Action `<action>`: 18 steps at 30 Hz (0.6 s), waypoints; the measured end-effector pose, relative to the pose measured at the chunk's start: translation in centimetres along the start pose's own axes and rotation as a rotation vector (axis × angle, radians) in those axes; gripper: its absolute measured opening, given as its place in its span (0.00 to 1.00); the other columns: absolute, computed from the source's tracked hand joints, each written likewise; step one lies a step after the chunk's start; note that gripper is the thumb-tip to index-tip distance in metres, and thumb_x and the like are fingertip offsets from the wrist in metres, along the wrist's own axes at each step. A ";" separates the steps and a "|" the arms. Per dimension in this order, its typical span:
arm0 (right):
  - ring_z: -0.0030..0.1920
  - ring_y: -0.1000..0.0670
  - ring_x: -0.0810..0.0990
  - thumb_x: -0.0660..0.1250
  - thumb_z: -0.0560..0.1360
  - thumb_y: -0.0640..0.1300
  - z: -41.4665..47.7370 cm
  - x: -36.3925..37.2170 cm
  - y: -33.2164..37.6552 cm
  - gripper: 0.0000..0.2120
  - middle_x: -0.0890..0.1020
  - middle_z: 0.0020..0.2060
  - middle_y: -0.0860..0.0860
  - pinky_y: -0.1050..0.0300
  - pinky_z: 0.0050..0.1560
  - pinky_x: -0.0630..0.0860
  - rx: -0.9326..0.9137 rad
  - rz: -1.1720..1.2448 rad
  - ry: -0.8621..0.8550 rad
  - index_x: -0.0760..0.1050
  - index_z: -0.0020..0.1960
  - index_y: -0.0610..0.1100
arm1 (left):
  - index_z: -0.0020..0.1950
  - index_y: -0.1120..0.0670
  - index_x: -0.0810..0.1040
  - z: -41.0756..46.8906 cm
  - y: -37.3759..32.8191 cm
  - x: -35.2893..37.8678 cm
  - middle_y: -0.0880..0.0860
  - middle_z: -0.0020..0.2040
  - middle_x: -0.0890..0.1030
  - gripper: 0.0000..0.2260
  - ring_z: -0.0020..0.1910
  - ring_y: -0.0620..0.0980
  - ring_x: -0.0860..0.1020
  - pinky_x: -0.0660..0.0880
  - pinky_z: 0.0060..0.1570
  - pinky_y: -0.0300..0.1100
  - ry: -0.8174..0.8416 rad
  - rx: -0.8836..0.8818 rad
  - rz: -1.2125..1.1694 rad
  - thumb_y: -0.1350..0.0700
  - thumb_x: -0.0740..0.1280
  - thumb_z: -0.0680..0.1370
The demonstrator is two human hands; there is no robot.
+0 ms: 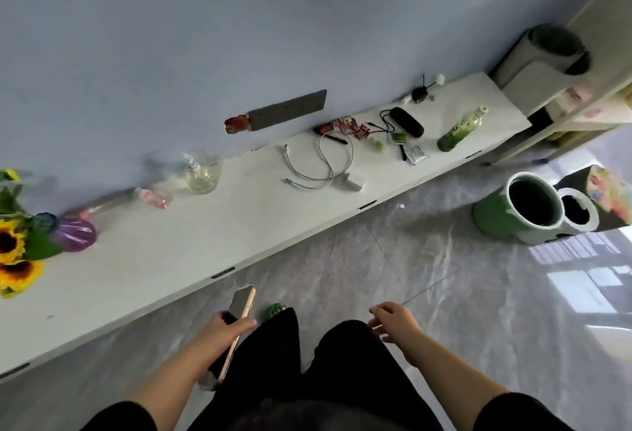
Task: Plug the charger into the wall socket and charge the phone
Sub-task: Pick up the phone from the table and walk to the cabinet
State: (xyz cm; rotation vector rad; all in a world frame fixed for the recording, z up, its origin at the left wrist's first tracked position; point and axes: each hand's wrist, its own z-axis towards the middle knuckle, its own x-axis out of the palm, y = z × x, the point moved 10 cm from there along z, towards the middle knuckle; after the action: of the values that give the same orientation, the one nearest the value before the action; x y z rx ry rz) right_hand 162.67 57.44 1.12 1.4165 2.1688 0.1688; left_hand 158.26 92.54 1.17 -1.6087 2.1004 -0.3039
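Note:
My left hand (228, 329) grips a gold-edged phone (241, 304) low in the view, in front of the white cabinet top (191, 239). My right hand (396, 323) hangs apart from it, fingers loosely spread, holding nothing. A white charger brick (352, 181) lies on the cabinet top with its white cable (321, 170) looped beside it. On the blue wall above, a grey socket strip (287, 110) is mounted at a slant. Both hands are well short of the charger.
Along the cabinet top stand sunflowers in a vase (20, 242), clear bottles (201, 177), a green bottle (460, 129), a black case (407, 122) and small clutter. A green bin (516, 211) and rolls stand on the grey floor at right.

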 end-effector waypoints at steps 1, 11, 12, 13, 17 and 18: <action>0.33 0.48 0.77 0.61 0.79 0.41 0.7 -1.2 0.8 0.10 0.81 0.39 0.43 0.57 0.34 0.71 0.012 0.000 -0.008 0.77 0.52 0.36 | 0.48 0.56 0.74 0.6 -1.4 0.2 0.53 0.39 0.75 0.14 0.36 0.49 0.74 0.68 0.34 0.40 -0.001 -0.003 0.002 0.47 0.70 0.73; 0.34 0.47 0.76 0.60 0.79 0.42 12.7 -10.0 12.9 0.11 0.80 0.39 0.43 0.61 0.31 0.70 -0.035 -0.230 0.100 0.77 0.53 0.36 | 0.40 0.55 0.74 6.4 -12.2 3.6 0.51 0.32 0.73 0.15 0.30 0.48 0.73 0.66 0.31 0.40 -0.166 -0.090 -0.136 0.45 0.72 0.71; 0.35 0.48 0.76 0.60 0.79 0.41 14.2 -10.6 14.6 0.10 0.80 0.39 0.43 0.61 0.31 0.70 -0.054 -0.273 0.127 0.77 0.53 0.37 | 0.39 0.55 0.73 6.9 -13.0 4.5 0.52 0.32 0.72 0.15 0.31 0.49 0.73 0.66 0.33 0.41 -0.176 -0.104 -0.167 0.46 0.72 0.71; 0.35 0.48 0.77 0.61 0.79 0.42 15.6 -11.1 16.4 0.10 0.81 0.39 0.44 0.62 0.31 0.70 -0.076 -0.318 0.150 0.78 0.52 0.37 | 0.38 0.54 0.72 7.5 -13.8 5.2 0.52 0.32 0.71 0.14 0.31 0.49 0.73 0.66 0.34 0.42 -0.187 -0.113 -0.198 0.46 0.72 0.71; 0.33 0.50 0.78 0.61 0.78 0.43 20.9 -11.8 22.3 0.09 0.82 0.37 0.46 0.61 0.34 0.72 -0.140 -0.448 0.203 0.77 0.43 0.42 | 0.40 0.57 0.77 9.9 -17.0 8.0 0.55 0.34 0.78 0.14 0.36 0.54 0.80 0.72 0.41 0.45 -0.189 -0.145 -0.249 0.46 0.73 0.69; 0.34 0.49 0.79 0.62 0.77 0.43 22.3 -11.8 23.5 0.09 0.83 0.37 0.46 0.59 0.36 0.72 -0.148 -0.472 0.205 0.77 0.41 0.43 | 0.42 0.57 0.78 10.8 -18.0 8.4 0.55 0.34 0.79 0.14 0.36 0.53 0.81 0.73 0.40 0.44 -0.196 -0.143 -0.249 0.47 0.73 0.69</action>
State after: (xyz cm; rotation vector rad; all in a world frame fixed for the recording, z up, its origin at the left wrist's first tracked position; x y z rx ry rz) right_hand 196.46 53.33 -4.44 0.8056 2.5329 0.3016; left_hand 177.13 80.56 -2.06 -1.9055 1.8130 -0.0728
